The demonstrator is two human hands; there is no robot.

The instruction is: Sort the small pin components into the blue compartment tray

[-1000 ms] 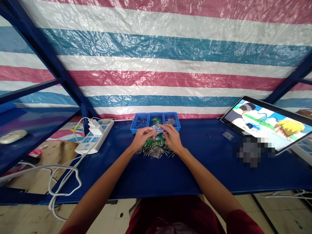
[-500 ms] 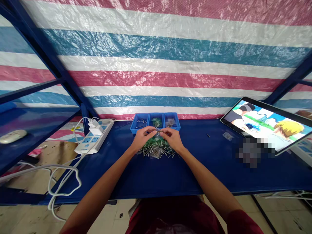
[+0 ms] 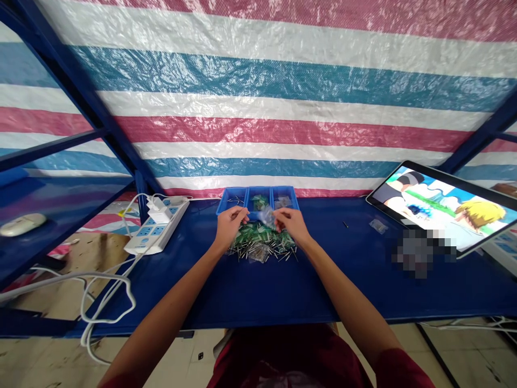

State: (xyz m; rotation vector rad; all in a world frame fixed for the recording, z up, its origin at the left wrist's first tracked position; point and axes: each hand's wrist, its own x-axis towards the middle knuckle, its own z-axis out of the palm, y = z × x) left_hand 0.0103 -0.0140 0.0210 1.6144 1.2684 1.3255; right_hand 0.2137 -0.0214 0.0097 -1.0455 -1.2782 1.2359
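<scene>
Right hand (image 3: 293, 223) pinching a blurred clear plastic bag (image 3: 266, 216), left hand (image 3: 229, 226) alongside, its grip unclear, green-and-silver pile of small parts (image 3: 262, 237) nearby

Behind the parts pile (image 3: 262, 249) stands the tray (image 3: 247, 198), power strip (image 3: 161, 230) to its left, screen (image 3: 440, 206) to its right.

I got only blur on the clear bag (image 3: 267, 217) at the right hand (image 3: 291, 222), contents unreadable, and couldn't tell if the left hand (image 3: 229, 225) pinched anything. Hands hid part of the blue tray (image 3: 296, 203); a pixelated patch (image 3: 416, 254) masked something by the screen (image 3: 444, 207), itself cropped at right. Dark bit (image 3: 345, 224) on the table (image 3: 258, 296) was too small to identify.
</scene>
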